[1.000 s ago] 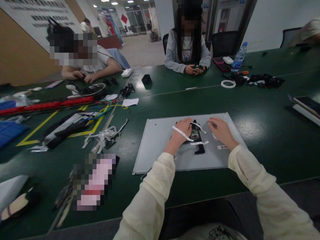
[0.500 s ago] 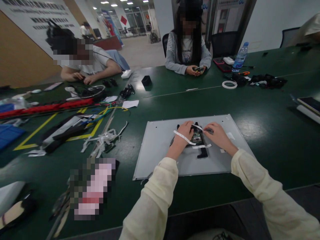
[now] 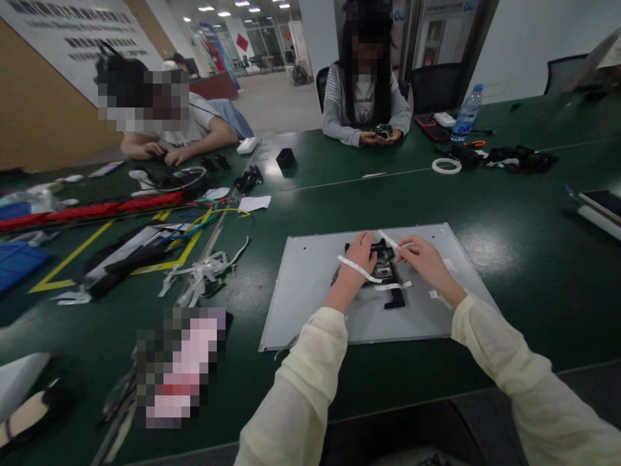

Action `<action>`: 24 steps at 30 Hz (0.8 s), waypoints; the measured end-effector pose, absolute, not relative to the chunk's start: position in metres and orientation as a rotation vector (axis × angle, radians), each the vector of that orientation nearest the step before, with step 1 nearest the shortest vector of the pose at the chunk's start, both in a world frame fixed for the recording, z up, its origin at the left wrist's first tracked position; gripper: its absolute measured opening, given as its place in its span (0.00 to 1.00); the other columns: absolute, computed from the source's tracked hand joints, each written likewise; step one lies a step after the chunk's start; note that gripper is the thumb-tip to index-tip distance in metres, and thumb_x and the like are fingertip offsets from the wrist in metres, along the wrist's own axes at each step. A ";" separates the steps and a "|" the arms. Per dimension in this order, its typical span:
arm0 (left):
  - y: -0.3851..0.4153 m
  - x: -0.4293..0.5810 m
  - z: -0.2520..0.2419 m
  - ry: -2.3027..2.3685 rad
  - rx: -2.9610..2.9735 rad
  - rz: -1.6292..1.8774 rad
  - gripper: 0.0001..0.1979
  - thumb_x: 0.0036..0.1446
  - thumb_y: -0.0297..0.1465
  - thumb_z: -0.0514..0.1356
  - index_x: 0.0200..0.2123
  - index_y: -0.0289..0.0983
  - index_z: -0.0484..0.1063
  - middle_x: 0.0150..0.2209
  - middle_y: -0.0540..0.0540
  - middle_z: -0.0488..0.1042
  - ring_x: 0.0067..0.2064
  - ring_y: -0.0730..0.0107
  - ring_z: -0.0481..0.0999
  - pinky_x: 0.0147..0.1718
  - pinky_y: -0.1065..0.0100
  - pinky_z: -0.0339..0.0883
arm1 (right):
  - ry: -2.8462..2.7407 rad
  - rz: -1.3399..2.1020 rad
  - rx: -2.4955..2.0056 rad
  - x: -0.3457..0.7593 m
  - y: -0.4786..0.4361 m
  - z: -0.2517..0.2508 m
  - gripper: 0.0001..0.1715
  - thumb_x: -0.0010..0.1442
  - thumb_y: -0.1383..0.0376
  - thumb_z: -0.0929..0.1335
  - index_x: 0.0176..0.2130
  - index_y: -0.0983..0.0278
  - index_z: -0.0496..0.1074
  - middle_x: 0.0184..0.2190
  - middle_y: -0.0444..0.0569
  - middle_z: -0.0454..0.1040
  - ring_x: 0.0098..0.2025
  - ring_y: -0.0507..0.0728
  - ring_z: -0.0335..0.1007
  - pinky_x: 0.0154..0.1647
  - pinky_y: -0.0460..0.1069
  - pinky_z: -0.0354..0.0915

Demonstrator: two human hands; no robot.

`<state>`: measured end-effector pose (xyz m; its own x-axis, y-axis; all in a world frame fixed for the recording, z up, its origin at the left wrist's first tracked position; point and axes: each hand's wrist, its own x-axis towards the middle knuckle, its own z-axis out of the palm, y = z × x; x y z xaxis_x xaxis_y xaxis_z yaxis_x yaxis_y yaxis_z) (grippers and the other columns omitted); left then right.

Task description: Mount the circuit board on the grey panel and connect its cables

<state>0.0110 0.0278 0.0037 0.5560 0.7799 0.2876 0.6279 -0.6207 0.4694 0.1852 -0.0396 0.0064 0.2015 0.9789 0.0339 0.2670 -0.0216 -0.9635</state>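
Note:
A black frame with a green circuit board (image 3: 385, 266) lies on a light grey board (image 3: 301, 310). My left hand (image 3: 356, 262) is over its left side, fingers bent and closed on it; the fingertips are partly hidden. Across the back of that hand runs a strip of white tape (image 3: 353, 264). My right hand (image 3: 421, 255) pinches another white tape strip (image 3: 388, 239), which angles up over the frame's far right edge. A further strip of white tape (image 3: 402, 285) crosses the near part of the frame, above a black leg (image 3: 394, 299).
Crumpled white strips (image 3: 208, 272) and a phone (image 3: 194, 362) lie to the left on the green table (image 3: 310, 188). Farther back are a white tape roll (image 3: 446, 166), a black cube (image 3: 286, 158) and a water bottle (image 3: 467, 113). Two people sit across, one holding a small device (image 3: 383, 131).
The tape strip in my right hand has lifted from lying across the frame to a steeper slant. My right hand has shifted slightly right; my left hand stays on the frame.

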 end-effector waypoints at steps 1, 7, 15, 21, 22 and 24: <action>0.028 0.011 0.003 1.168 2.473 0.694 0.24 0.57 0.23 0.53 0.57 0.30 0.58 0.59 0.33 0.60 0.62 0.59 0.60 0.61 0.59 0.56 | -1.193 0.942 -1.458 0.184 -0.039 0.009 0.17 0.54 0.55 0.67 0.39 0.64 0.68 0.23 0.45 0.74 0.27 0.52 0.68 0.29 0.45 0.60; 0.029 0.011 -0.001 1.183 2.443 0.757 0.30 0.54 0.22 0.54 0.60 0.31 0.53 0.62 0.33 0.54 0.64 0.56 0.55 0.61 0.56 0.56 | -1.139 1.107 -1.270 0.174 -0.040 0.018 0.27 0.52 0.53 0.68 0.48 0.65 0.67 0.24 0.45 0.74 0.24 0.49 0.63 0.21 0.43 0.52; 0.027 0.010 0.003 1.173 2.461 0.761 0.25 0.55 0.21 0.53 0.57 0.31 0.58 0.60 0.34 0.59 0.63 0.59 0.59 0.61 0.56 0.56 | -1.204 1.093 -1.380 0.174 -0.038 0.003 0.32 0.53 0.53 0.67 0.54 0.65 0.63 0.24 0.44 0.74 0.21 0.49 0.61 0.21 0.43 0.55; 0.027 0.010 0.005 1.173 2.507 0.684 0.18 0.55 0.21 0.53 0.50 0.34 0.64 0.53 0.38 0.68 0.57 0.61 0.66 0.57 0.58 0.61 | -1.202 1.010 -1.472 0.172 -0.040 0.002 0.26 0.54 0.58 0.65 0.51 0.64 0.63 0.22 0.41 0.73 0.19 0.49 0.61 0.22 0.44 0.57; 0.027 0.010 0.005 1.174 2.518 0.674 0.17 0.56 0.21 0.53 0.50 0.34 0.65 0.52 0.39 0.69 0.56 0.62 0.67 0.57 0.58 0.61 | -1.192 0.996 -1.486 0.172 -0.040 0.003 0.25 0.54 0.59 0.64 0.50 0.64 0.63 0.21 0.41 0.73 0.19 0.49 0.61 0.22 0.44 0.57; 0.028 0.010 0.005 1.173 2.539 0.650 0.15 0.56 0.22 0.53 0.48 0.33 0.67 0.50 0.39 0.71 0.54 0.62 0.69 0.56 0.60 0.62 | -1.181 0.968 -1.509 0.171 -0.040 0.003 0.23 0.54 0.60 0.64 0.49 0.64 0.63 0.20 0.40 0.72 0.18 0.50 0.62 0.22 0.44 0.58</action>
<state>0.0099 0.0276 0.0049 0.5717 0.7697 0.2843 0.6489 -0.6362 0.4173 0.1713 -0.0403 0.0032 0.2183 0.9755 -0.0282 0.2192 -0.0772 -0.9726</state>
